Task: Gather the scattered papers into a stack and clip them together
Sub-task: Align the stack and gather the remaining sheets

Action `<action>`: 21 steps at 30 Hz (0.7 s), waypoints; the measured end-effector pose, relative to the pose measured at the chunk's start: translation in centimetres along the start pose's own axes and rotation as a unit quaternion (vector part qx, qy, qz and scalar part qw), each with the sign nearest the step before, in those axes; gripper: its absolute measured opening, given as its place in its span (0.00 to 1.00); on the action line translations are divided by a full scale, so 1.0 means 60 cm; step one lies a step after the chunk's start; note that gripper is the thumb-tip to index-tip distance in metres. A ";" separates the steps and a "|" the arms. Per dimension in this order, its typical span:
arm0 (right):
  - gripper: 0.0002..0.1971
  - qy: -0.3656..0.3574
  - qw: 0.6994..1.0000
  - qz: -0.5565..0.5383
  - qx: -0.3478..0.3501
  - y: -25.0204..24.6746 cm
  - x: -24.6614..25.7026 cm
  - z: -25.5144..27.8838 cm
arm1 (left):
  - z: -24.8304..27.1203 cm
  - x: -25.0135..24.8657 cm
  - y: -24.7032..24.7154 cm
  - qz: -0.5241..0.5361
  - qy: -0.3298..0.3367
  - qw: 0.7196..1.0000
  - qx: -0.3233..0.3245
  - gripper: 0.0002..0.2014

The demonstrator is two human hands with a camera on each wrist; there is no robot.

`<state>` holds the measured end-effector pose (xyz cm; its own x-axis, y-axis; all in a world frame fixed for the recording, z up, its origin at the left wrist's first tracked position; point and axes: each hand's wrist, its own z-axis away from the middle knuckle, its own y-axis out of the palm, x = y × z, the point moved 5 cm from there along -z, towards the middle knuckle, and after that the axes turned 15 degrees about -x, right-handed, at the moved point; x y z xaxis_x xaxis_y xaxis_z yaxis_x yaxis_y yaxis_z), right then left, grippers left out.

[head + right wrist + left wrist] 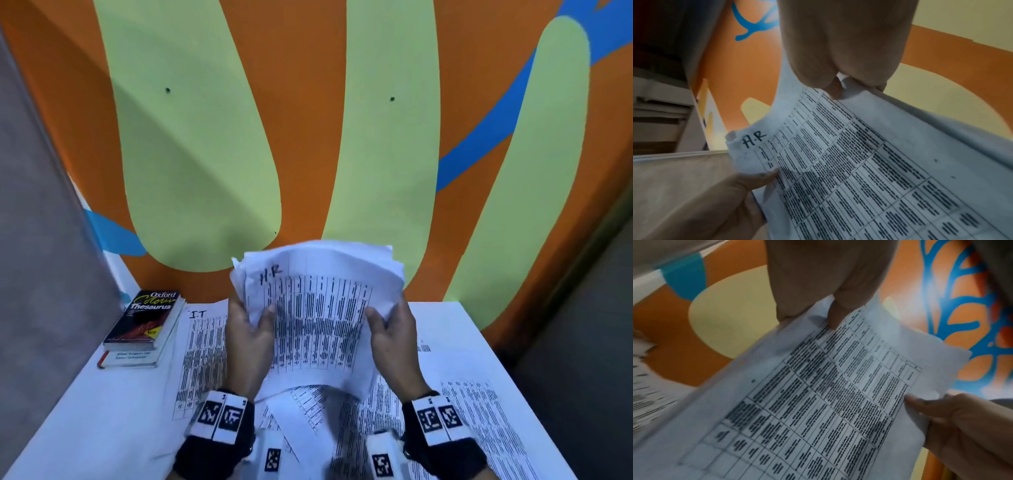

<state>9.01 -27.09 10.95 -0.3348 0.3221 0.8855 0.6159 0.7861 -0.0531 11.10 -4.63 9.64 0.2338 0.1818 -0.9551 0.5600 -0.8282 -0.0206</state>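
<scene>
A bundle of printed table sheets (318, 318), its top page marked "H.R", is lifted above the white table (85, 428). My left hand (248, 339) grips the bundle's left edge, thumb on the front. My right hand (390, 337) grips the right edge the same way. In the left wrist view the left hand (818, 293) pinches the stack (818, 402), and the right hand (966, 426) shows at lower right. In the right wrist view the right hand (840, 65) pinches the stack (869, 170) and the left hand (725, 203) holds its near corner. No clip is visible.
More printed sheets lie loose on the table: one marked "I.T" (202, 356) at left, others (479, 421) at right and under my wrists. Two stacked books, the top one a thesaurus (145, 318), sit at the table's back left. An orange and green wall (308, 137) stands close behind.
</scene>
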 end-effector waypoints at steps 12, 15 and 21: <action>0.08 0.056 0.993 0.066 0.079 0.008 -0.074 0.009 | 0.021 0.026 0.003 -0.051 -0.028 0.998 -0.003 0.13; 0.11 0.054 0.994 -0.004 0.096 0.014 -0.045 0.002 | 0.021 0.016 0.002 -0.031 -0.018 0.999 0.001 0.18; 0.12 0.070 0.989 0.086 0.099 0.005 -0.076 0.016 | 0.041 0.063 -0.016 -0.047 -0.063 0.996 0.054 0.12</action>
<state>9.99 -27.82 6.46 -0.1254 0.3951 0.9100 0.4987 0.8181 -0.2864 9.49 -4.46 5.31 0.0800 0.1986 -0.9768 0.4850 -0.8639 -0.1359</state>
